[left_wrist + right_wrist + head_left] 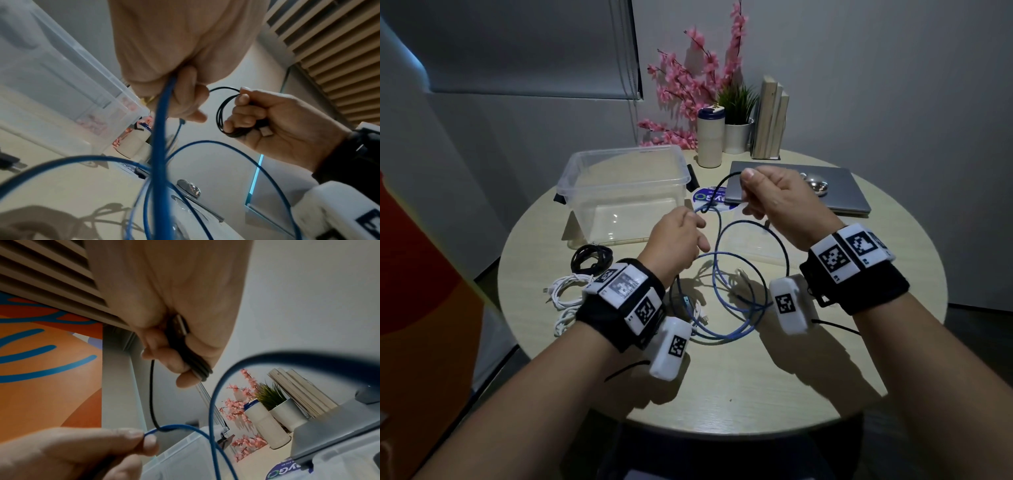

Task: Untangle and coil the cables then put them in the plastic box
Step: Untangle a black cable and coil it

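My left hand (693, 221) pinches a blue cable (717, 274) above the table; its loops hang down and lie tangled on the round table (722, 383). My right hand (751, 197), raised to the right, grips small coils of a black cable (717, 192). In the right wrist view the black cable (151, 394) drops from my right hand (174, 353) and crosses the blue cable (212, 402) beside the left fingertips (133, 434). The left wrist view shows the black coils (220, 113) in the right hand (257, 116). A clear plastic box (592, 192) stands open behind my left hand.
A coiled black cable (590, 258) and a coiled white cable (566, 291) lie left of my left wrist. A closed laptop (839, 195) with a mouse (816, 185) sits at the back right. A bottle (709, 140), potted plant (738, 137) and books (770, 120) line the far edge.
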The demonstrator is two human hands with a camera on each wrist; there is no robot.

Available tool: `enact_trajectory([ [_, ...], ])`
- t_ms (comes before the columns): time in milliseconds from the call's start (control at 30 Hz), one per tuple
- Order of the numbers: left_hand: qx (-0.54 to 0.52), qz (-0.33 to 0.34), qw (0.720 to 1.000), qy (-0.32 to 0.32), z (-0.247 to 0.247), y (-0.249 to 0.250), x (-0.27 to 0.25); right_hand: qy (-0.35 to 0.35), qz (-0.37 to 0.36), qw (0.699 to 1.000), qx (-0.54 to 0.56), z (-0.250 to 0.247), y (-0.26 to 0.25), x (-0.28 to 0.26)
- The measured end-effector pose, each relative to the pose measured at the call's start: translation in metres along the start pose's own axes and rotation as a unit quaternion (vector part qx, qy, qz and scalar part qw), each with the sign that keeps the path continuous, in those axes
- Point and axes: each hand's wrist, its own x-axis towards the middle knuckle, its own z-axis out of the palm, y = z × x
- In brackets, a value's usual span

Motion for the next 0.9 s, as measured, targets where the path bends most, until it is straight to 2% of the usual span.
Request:
enact_trajectory([
  [167, -0.040, -0.070, 0.997, 0.014, -0.009, -0.006, 0.002, 0.032, -0.040, 0.996, 0.070, -0.009, -0.010, 0.005],
  [267, -0.023, -0.061, 0.998, 0.004, -0.009, -0.007, 0.002, 0.044, -0.039, 0.997, 0.054, -0.013, -0.011, 0.009],
  [367, 0.103, -0.001, 0.994, 0.022, -0.011, 0.000, -0.001, 0.049, -0.009, 0.998, 0.045, -0.009, -0.009, 0.009],
  [467, 0.023, 0.113, 0.991, 0.064, -0.014, 0.016, -0.011, 0.056, 0.011, 0.997, 0.057, -0.003, -0.005, 0.008],
  [533, -0.013, 0.197, 0.979, 0.053, -0.014, 0.023, -0.016, 0.048, 0.026, 0.996, 0.069, 0.001, -0.003, 0.007],
  [600, -0.017, 0.238, 0.970, 0.031, -0.012, 0.027, -0.016, 0.035, 0.042, 0.994, 0.097, 0.004, -0.004, 0.006],
  [733, -0.063, 0.235, 0.969, 0.031, -0.009, 0.028, -0.014, 0.029, 0.060, 0.988, 0.142, 0.008, -0.007, 0.005],
  [800, -0.069, 0.207, 0.975, 0.025, -0.010, 0.025, -0.011, 0.023, 0.065, 0.982, 0.177, 0.010, -0.007, 0.004],
  [900, -0.100, 0.145, 0.984, -0.017, -0.009, 0.023, -0.009, -0.013, 0.078, 0.965, 0.251, 0.011, -0.010, 0.002],
])
